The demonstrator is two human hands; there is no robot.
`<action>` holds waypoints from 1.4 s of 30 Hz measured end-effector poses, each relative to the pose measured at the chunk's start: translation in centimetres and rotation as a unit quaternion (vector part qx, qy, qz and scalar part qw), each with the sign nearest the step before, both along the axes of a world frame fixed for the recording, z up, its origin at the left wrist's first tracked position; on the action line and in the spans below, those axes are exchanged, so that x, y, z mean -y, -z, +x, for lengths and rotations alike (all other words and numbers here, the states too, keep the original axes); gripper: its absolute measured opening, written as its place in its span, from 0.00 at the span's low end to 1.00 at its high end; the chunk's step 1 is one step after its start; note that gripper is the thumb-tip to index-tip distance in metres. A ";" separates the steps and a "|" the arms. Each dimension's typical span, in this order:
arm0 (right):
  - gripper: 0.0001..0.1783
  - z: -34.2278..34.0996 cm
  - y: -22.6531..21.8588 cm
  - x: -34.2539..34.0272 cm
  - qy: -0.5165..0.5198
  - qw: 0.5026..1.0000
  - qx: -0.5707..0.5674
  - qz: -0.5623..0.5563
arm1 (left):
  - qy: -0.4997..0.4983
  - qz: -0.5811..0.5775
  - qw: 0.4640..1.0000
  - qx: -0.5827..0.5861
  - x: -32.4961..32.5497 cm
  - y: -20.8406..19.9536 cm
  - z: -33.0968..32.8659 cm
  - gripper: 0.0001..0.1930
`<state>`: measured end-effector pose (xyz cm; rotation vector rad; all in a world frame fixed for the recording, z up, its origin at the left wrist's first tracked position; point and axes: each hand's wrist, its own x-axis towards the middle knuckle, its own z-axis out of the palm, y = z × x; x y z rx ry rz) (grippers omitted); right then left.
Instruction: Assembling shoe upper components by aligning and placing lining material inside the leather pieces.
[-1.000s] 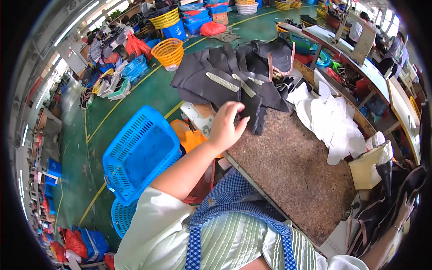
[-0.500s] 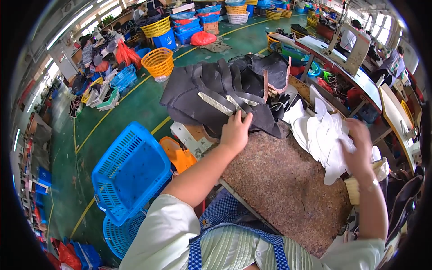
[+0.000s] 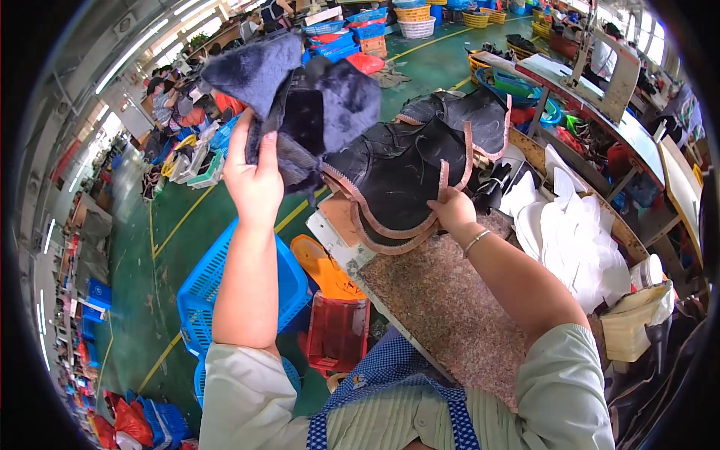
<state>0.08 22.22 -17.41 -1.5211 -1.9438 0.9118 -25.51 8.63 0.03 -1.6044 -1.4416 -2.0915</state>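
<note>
In the air at the left, my left hand grips dark plush fabric pieces. Their fuzzy blue-grey pile faces up, and part of the bundle hangs down past my fingers. My right hand pinches the pinkish-brown edge of a black shoe upper, which lies on others like it at the far end of the speckled work board. How many uppers are stacked there I cannot tell. White shoe-shaped insole pieces lie in a loose pile right of my right hand.
Below my left forearm stands a blue plastic basket. An orange piece and a red crate sit beside the board's left edge. A cream block is at the right. Behind the board stands a machine table.
My left hand has lifted the dark plush pieces off the stack and swung them left, baring the black uppers. My right hand has moved from the white pieces to an upper's edge.
</note>
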 end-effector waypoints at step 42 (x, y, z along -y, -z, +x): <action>0.48 34.1 -3.3 5.3 0.084 0.920 0.371 -0.092 | 0.383 -0.170 0.673 -0.609 14.3 12.3 28.1 0.16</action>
